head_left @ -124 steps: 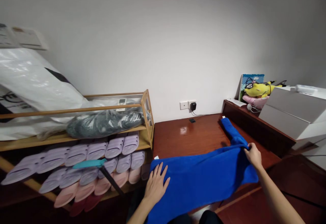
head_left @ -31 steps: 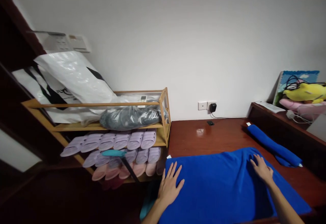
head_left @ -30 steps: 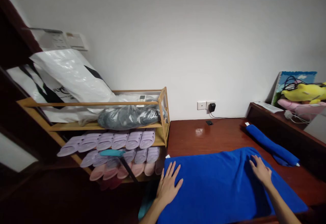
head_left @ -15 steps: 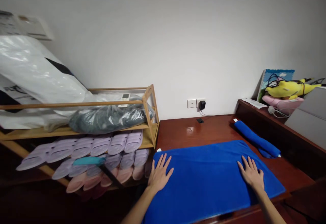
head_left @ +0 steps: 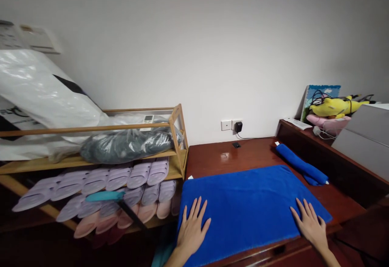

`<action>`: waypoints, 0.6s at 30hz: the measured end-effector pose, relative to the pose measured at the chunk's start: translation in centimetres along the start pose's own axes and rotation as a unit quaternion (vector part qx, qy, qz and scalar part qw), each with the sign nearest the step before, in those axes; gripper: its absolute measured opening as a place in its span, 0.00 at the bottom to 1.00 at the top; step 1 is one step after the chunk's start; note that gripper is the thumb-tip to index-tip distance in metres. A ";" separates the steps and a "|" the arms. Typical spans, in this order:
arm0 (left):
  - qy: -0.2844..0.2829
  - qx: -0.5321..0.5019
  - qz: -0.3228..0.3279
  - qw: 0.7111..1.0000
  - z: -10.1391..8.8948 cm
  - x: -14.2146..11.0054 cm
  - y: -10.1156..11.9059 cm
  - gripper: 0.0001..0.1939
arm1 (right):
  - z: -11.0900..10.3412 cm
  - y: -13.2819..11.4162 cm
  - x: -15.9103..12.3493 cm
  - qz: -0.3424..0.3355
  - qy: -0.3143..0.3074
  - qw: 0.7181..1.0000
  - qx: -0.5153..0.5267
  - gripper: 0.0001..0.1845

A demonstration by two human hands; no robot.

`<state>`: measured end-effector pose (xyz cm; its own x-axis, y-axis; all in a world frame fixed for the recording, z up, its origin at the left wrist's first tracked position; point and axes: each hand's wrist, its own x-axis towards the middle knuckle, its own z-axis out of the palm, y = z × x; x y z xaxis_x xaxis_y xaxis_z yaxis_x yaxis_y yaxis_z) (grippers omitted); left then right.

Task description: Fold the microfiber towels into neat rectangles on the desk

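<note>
A blue towel [head_left: 243, 206] lies spread out on the red-brown wooden desk [head_left: 206, 157], with a small white tag at its far left corner. My left hand [head_left: 193, 226] rests flat on the towel's left side, fingers spread. Near the right edge of the cloth, my right hand [head_left: 310, 220] also lies with its fingers apart and holds nothing. Slight creases run across the fabric. Behind my right hand, a second blue towel [head_left: 300, 165] lies rolled up on the desk.
At the left stands a wooden shoe rack [head_left: 179, 137] with several slippers [head_left: 136, 176] and bagged items [head_left: 127, 143]. A black plug [head_left: 238, 127] sits in the wall socket. A raised ledge on the right holds a yellow plush toy [head_left: 331, 107] and grey boxes [head_left: 364, 137].
Both hands have slid toward me over the towel, the right one also a little to the right. The towel's near edge lies further up in view. The camera view has shifted slightly.
</note>
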<state>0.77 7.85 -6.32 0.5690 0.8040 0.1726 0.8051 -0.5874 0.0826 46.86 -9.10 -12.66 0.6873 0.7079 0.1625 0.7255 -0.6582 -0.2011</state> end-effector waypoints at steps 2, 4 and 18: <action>-0.004 0.000 -0.001 1.000 -0.1 0.0 0.0 0.29 | -0.3 -0.3 0.0 0.009 -0.001 1.000 -0.009 0.40; -0.005 -0.002 0.001 1.000 -0.5 0.2 0.1 0.29 | -0.6 -0.5 0.2 0.010 -0.004 1.000 -0.012 0.40; -0.014 -0.029 0.015 0.999 -1.3 -1.8 0.5 0.29 | 0.5 2.1 -0.2 -0.039 -0.029 0.997 -0.061 0.35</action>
<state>-0.03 5.98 -5.26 0.5977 0.7879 0.1482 0.7771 -0.6148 0.1345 48.18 -10.50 -13.64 0.6273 0.7702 0.1154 0.7785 -0.6236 -0.0704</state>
